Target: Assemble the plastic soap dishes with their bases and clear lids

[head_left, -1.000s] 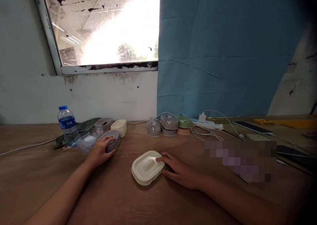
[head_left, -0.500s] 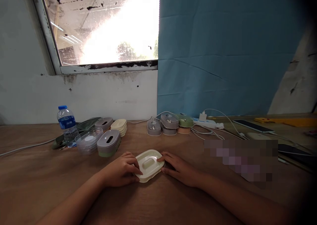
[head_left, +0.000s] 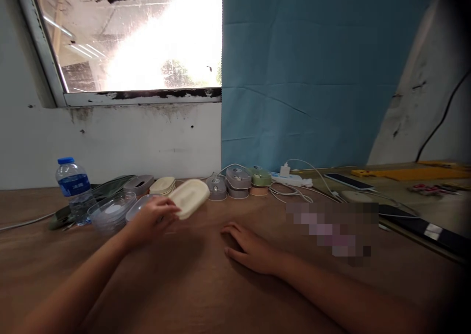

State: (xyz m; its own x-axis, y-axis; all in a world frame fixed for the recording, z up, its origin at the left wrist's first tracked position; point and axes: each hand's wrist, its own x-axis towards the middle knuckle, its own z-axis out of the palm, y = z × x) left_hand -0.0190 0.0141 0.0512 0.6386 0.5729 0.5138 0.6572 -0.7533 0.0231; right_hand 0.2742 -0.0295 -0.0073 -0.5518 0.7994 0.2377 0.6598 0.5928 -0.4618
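Note:
My left hand (head_left: pixel 156 218) pinches a cream oval plastic lid (head_left: pixel 190 199) by its near left edge. The lid is tilted and held up off the table. Behind it sits a short stack of similar cream lids (head_left: pixel 162 185). My right hand (head_left: pixel 252 250) lies on the brown table (head_left: pixel 206 290) with its fingers apart and nothing in them. To the left of my left hand, clear plastic containers (head_left: pixel 112 210) are nested together. A pale grey oval container (head_left: pixel 138 207) is partly hidden behind my left hand.
A water bottle (head_left: pixel 74 189) stands at the left beside a dark green bag (head_left: pixel 117 187). A grey oval box (head_left: pixel 139 184) is at the back. Several grey and green lunch boxes (head_left: pixel 239 177) line the wall. A power strip (head_left: pixel 292 178), cables and phones (head_left: pixel 348 181) lie right.
My left hand has lifted the lid off the table and carried it up and left. My right hand has let go of it and stays on the table. The view has turned right.

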